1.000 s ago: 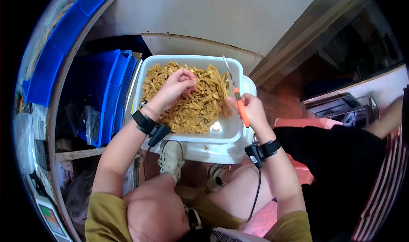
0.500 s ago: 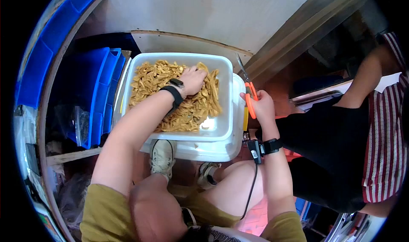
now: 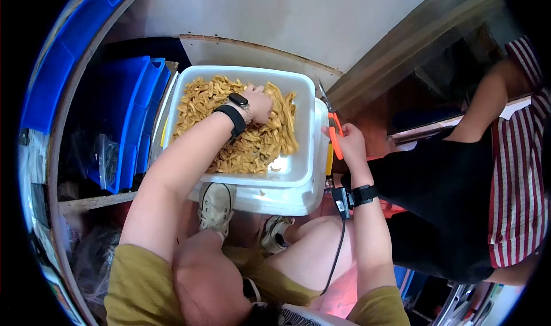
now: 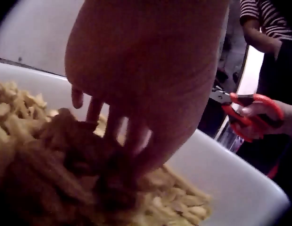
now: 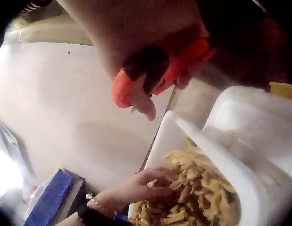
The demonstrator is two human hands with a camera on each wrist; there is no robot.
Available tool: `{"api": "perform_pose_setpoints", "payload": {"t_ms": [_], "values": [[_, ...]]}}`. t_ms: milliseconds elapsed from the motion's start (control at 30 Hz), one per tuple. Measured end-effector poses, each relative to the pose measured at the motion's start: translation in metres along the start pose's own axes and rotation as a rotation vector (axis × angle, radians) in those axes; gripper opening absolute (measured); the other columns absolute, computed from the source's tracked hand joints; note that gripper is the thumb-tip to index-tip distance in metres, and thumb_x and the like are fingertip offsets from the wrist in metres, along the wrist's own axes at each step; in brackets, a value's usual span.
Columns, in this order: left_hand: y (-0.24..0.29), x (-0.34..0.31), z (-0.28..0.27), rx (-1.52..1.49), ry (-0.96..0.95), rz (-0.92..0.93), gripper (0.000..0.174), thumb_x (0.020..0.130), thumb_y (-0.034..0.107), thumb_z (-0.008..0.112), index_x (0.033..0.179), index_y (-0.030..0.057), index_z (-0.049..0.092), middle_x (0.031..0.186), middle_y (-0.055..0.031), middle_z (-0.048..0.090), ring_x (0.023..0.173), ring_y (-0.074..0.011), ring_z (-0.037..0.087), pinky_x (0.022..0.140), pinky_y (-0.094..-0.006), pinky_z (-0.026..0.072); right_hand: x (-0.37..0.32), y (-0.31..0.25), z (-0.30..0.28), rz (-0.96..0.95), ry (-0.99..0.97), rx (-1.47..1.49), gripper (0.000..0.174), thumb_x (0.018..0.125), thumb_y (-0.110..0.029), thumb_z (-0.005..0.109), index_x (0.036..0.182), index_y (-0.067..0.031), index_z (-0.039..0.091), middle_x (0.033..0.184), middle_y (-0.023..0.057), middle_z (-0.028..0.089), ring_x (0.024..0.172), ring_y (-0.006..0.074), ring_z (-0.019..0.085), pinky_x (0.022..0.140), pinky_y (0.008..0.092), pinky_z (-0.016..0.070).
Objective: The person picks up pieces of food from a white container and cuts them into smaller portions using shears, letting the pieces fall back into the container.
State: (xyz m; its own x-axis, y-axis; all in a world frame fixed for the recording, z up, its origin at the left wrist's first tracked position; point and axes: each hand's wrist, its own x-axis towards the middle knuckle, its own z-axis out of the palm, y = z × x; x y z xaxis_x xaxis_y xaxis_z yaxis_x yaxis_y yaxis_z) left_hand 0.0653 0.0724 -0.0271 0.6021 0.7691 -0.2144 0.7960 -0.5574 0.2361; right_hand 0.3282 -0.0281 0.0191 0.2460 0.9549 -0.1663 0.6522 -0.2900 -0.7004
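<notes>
My left hand (image 3: 262, 105) reaches into a heap of yellow-brown cut strips (image 3: 238, 151) in a white plastic tub (image 3: 301, 171). In the left wrist view its fingers (image 4: 131, 134) point down among the strips, and the tips are hidden there. Longer strips (image 3: 287, 116) lie along the tub's right side, beside this hand. Out past the tub's right rim, my right hand (image 3: 351, 145) holds scissors (image 3: 335, 133) with orange and black handles. The blades point up and away, and the thumb goes through a handle loop in the right wrist view.
Under the tub is a white lid or larger container (image 3: 270, 202). Blue bins (image 3: 132, 125) stand on a shelf at left. A pale board wall (image 3: 275, 16) rises behind. Another person in a striped top (image 3: 519, 194) and dark apron is close on the right.
My left hand has gone from holding a small piece above the heap to reaching down into the strips. The right hand with the scissors has moved from over the tub's edge outward right.
</notes>
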Motion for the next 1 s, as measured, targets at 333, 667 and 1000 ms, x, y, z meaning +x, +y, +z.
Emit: {"api": "perform_pose_setpoints", "payload": {"t_ms": [333,667,1000], "values": [[0.041,-0.011,0.046,0.291,0.270,0.360,0.025,0.072,0.021,0.061,0.094,0.0107,0.067,0.109,-0.0084,0.055,0.106,-0.0230,0.048,0.090,-0.0345,0.0368,0.003,-0.005,0.006,-0.007,-0.038,0.002,0.051,0.064,-0.047,0.080,0.071,-0.0018,0.057,0.066,0.0081,0.060,0.061,0.0161,0.057,0.060,0.0300,0.0446],[0.046,-0.016,0.054,0.528,0.418,0.500,0.016,0.076,0.020,0.055,0.077,0.0097,0.068,0.102,-0.0033,0.055,0.101,-0.0184,0.049,0.087,-0.0323,0.0385,-0.003,-0.013,0.006,0.038,-0.095,-0.060,0.052,0.063,-0.049,0.079,0.072,-0.0018,0.057,0.067,0.0107,0.061,0.064,0.0181,0.059,0.061,0.0308,0.0455],[0.042,-0.068,0.021,0.377,0.104,0.484,0.040,0.061,0.026,0.066,0.098,0.0098,0.062,0.102,-0.0052,0.055,0.099,-0.0207,0.049,0.088,-0.0331,0.0366,-0.004,-0.007,0.005,-0.026,-0.145,-0.040,0.053,0.063,-0.050,0.079,0.071,-0.0022,0.057,0.066,0.0114,0.060,0.062,0.0190,0.057,0.060,0.0318,0.0453]]}}
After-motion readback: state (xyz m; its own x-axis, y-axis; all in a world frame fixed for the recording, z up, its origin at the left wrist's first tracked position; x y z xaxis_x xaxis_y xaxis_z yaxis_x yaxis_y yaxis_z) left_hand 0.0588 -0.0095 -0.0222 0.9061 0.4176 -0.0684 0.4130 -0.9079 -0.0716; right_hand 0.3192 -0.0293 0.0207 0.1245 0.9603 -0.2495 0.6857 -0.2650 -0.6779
